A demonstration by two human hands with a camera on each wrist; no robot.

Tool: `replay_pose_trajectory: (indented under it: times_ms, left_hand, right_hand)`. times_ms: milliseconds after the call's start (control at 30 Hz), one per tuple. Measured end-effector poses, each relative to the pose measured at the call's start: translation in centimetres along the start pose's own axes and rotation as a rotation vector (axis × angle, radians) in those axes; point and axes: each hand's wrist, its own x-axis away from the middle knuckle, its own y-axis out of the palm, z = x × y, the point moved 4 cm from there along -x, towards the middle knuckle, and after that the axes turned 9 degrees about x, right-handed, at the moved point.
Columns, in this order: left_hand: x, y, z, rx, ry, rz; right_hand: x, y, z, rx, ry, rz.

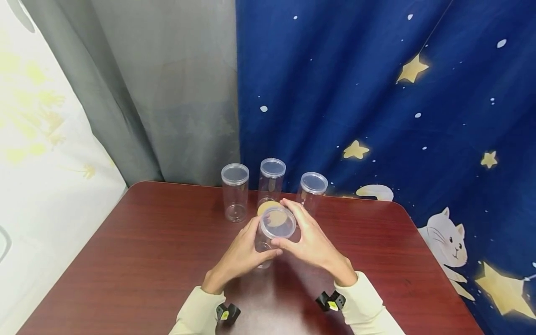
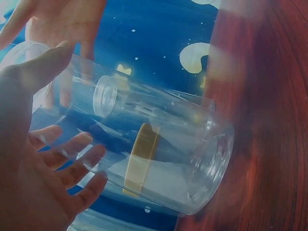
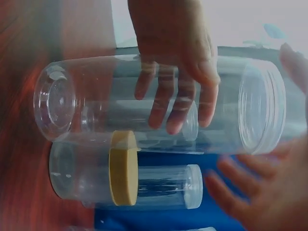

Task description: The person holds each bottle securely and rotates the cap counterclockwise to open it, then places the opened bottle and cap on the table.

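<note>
A tall clear plastic jar with a clear lid [image 1: 278, 223] stands upright near the middle of the table; whether its base touches the table I cannot tell. My left hand [image 1: 240, 256] grips the jar body [image 3: 115, 106] from the left, thumb on the near side and fingers curled round it. Around the lid, my right hand [image 1: 311, 239] is spread, thumb on the near side and fingers beyond. In the right wrist view its fingertips look apart from the jar. Just behind stands a shorter clear jar with a yellow lid [image 3: 124, 168], partly hidden.
Three more lidded clear jars stand farther back: one at left [image 1: 235, 195], one in the middle [image 1: 272, 170] and one at right [image 1: 313, 184], partly hidden by my right hand. The dark red table [image 1: 167, 260] ends at a grey curtain [image 1: 176, 93] and a blue star-patterned curtain [image 1: 318, 93].
</note>
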Motion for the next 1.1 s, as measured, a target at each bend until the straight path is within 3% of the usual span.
replay_pose_trajectory:
  times_ms: [133,200,333,567,833,1100]
  left_hand:
    - [0.2,0.1,0.0,-0.012,-0.008,0.019]
    - [0.5,0.1,-0.1,-0.025,-0.015,0.021]
    - [0.8,-0.2,-0.1,-0.055,-0.006,0.034]
    - [0.1,-0.8,0.2,-0.091,0.046,0.047]
    - [-0.1,-0.8,-0.1,-0.07,0.064,0.027]
    - [-0.2,-1.3,0.0,-0.072,0.091,0.04]
  right_hand:
    - [0.3,-0.5,-0.4,0.135,0.047,0.119]
    - [0.6,-0.5,-0.7,0.152,0.055,0.148]
    - [0.9,-0.3,-1.1,0.149,0.07,0.147]
    - [0.7,0.0,-1.4,0.184,0.05,0.18]
    - [0.6,0.9,-1.2,0.195,0.031,0.198]
    - [0.2,0.9,-1.1,0.163,-0.005,0.166]
